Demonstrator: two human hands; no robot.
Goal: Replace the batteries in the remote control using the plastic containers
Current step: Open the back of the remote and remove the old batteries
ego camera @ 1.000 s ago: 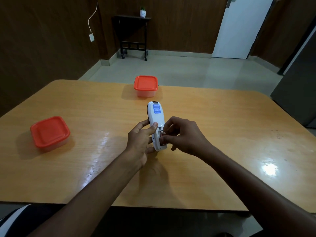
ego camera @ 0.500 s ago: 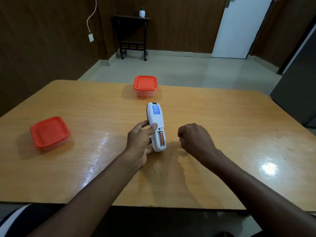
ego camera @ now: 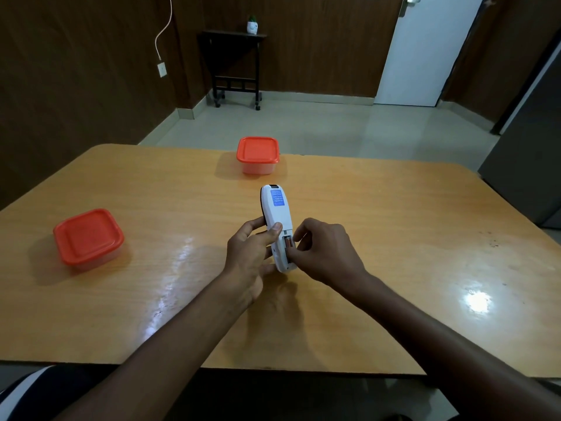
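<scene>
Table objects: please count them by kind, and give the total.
Plastic containers with orange lids: 2, one far and one left.
Remote control: 1, held back-up in the left hand, right hand at its open battery bay.
Batteries visible: 1, in the bay.
Total: 4

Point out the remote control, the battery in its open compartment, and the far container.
remote control (ego camera: 277, 214), head view: on its white back, below the blue label.
battery (ego camera: 289, 242), head view: on its visible orange casing in the compartment.
far container (ego camera: 257, 149), head view: on its orange lid's centre.
</scene>
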